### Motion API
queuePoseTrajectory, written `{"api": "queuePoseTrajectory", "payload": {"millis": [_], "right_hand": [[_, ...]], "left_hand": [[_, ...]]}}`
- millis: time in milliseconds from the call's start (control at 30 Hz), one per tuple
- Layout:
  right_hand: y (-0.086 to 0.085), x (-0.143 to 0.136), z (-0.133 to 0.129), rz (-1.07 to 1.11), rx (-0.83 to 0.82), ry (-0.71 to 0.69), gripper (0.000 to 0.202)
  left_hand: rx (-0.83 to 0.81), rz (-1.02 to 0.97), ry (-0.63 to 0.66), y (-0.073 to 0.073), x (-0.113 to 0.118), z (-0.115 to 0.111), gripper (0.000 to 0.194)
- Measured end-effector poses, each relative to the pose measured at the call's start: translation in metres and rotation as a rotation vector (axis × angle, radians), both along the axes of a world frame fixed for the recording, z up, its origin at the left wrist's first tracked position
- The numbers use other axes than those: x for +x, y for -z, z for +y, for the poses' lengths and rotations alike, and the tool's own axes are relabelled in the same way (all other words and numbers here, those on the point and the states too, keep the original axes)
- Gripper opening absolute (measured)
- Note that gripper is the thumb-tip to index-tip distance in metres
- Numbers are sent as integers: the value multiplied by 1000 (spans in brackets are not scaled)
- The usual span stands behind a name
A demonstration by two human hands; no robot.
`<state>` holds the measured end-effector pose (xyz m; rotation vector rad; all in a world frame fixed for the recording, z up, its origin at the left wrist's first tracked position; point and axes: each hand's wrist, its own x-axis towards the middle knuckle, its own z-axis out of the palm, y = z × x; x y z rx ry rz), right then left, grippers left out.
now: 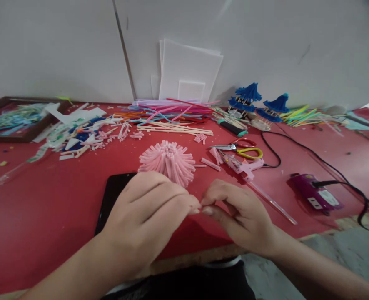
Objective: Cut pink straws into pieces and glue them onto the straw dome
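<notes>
My left hand (155,208) is closed, its thumb and fingertips pressed together at the middle of the view. Close against it, my right hand (237,212) pinches with thumb and forefinger, the fingertips of both hands nearly meeting. Whatever lies between them is too small to make out. Just beyond the left knuckles sits a dome of pink pipe cleaner pieces (168,160), splayed outward from the top. A black phone (114,191) lies partly under my left hand. A pink glue gun (242,166) with a clear glue stick rests beyond my right hand, beside yellow-and-red-handled scissors (250,152).
Cut scraps (78,135) and a brown frame (25,135) lie at the left. Bundled pipe cleaners (172,112) and white sheets (189,71) are at the back. Blue roofed models (245,98) stand back right. A purple power socket (317,193) with a black cable sits right on the red table.
</notes>
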<state>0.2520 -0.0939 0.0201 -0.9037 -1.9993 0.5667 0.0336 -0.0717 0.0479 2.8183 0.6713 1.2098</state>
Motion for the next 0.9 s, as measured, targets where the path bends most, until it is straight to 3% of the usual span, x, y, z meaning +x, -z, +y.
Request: {"api": "queuePoseTrajectory", "payload": {"millis": [167,267,533,900], "right_hand": [[24,10,20,-482,136,485,33],[39,18,35,-803,111,661,42],[45,24,43,-1087,93,688,52],[57,28,49,-1023,97,600,54]], "left_hand": [[15,-169,-45,8,0,1,16],[23,-206,-61,16,-5,1,17],[4,-242,-78,38,-15,-2,15],[-7,-246,-85,41,-16,1,16]]}}
